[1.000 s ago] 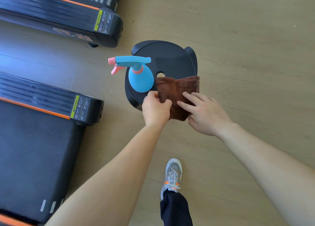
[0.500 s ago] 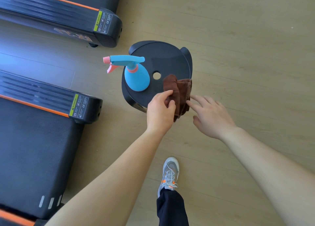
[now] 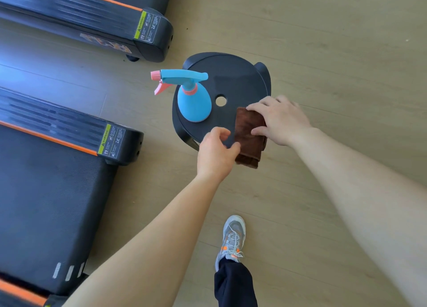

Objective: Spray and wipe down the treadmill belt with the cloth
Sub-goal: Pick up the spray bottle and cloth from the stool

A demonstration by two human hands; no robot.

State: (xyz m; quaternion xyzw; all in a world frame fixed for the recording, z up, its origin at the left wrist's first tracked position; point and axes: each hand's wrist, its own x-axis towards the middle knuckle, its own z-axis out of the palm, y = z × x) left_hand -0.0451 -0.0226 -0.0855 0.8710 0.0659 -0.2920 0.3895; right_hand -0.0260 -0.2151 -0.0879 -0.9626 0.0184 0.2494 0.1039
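Cloth [image 3: 248,133] is folded on the stool [image 3: 231,75], at its near-right rim, 1 end overhanging. Long axis runs from the stool's centre hole out past the near rim. Soft, light and limp; best pinched through all the folded layers. Right hand [image 3: 282,119] is laid over it, fingers bent; pinched or only pressed cannot be told. Left hand [image 3: 215,154] is loosely curled, nothing held, thumb touching the cloth's edge. Spray bottle [image 3: 194,103] stands on the stool's left, nozzle pointed left.

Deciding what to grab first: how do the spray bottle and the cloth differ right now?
The spray bottle stands upright and untouched; the cloth lies folded, held by the right hand. The spray bottle is blue with a pink nozzle; the cloth is brown. Both are on the black stool.
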